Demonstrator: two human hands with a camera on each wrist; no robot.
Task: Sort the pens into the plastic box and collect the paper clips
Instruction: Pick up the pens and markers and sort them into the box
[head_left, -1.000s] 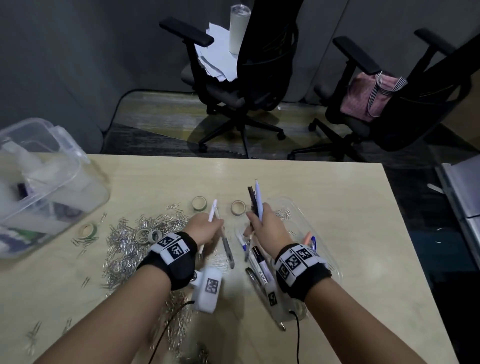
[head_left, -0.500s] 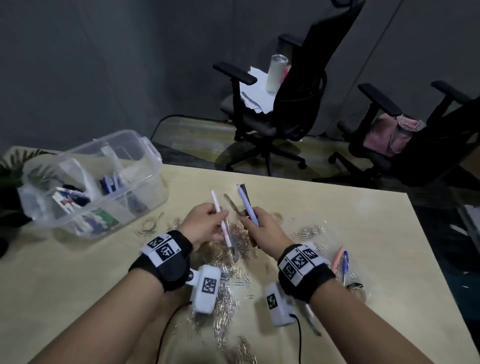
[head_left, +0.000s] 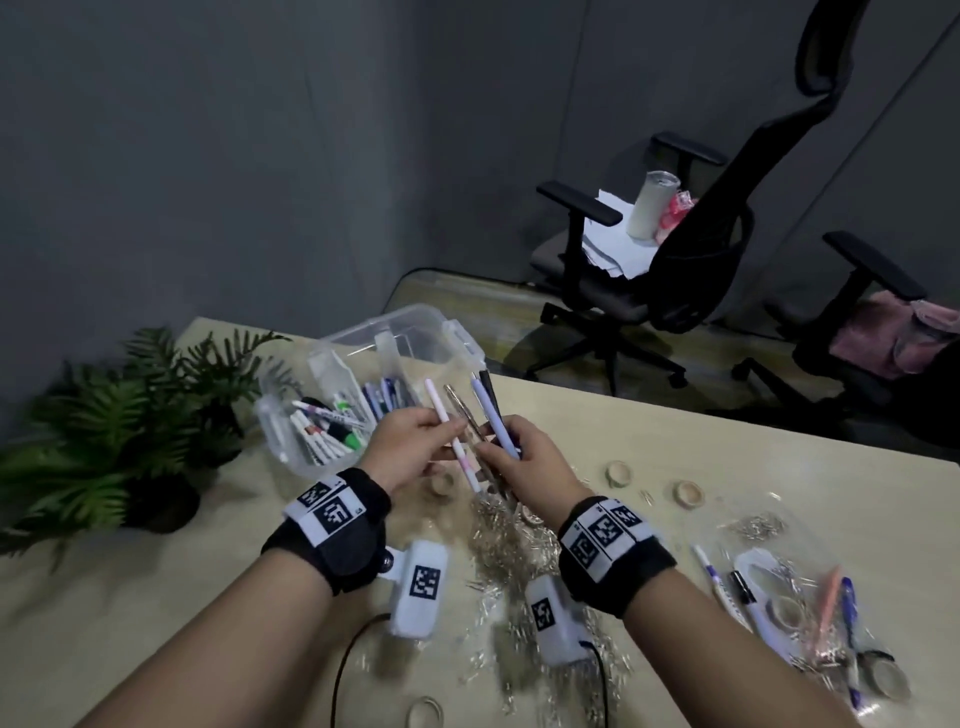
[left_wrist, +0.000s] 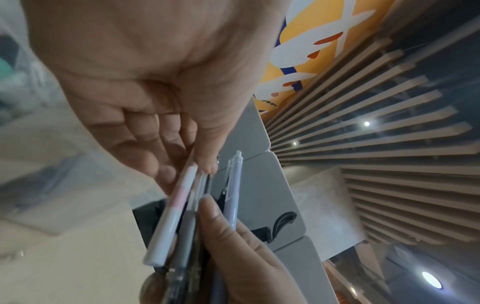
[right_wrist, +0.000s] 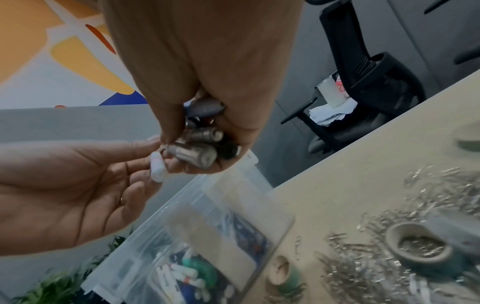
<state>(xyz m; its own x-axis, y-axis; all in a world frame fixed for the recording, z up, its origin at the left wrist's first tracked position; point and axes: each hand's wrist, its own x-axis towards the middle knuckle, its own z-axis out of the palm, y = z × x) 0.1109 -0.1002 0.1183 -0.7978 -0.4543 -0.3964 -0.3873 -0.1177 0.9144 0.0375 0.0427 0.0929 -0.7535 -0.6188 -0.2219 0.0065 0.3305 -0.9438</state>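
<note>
I hold both my hands together above the table (head_left: 727, 467), just in front of the plastic box (head_left: 374, 364). My left hand (head_left: 410, 447) pinches a white pen with a pink band (head_left: 452, 436) between the thumb and the fingers. My right hand (head_left: 524, 467) is closed around a bundle of pens: a lilac pen (head_left: 491, 415), a black pen (head_left: 488, 387) behind it and a clear pen with a metal tip (head_left: 465, 418). All these pens point up and away from me, toward the box.

The plastic box stands at the far left of the table, open, with markers and pens (head_left: 337, 426) already lying inside. The paper clips (head_left: 498, 540) lie in a loose heap on the table under my wrists. At the near right more pens (head_left: 727, 587) lie on a clear plastic sheet (head_left: 753, 519). A green plant (head_left: 114, 426) stands left of the box.
</note>
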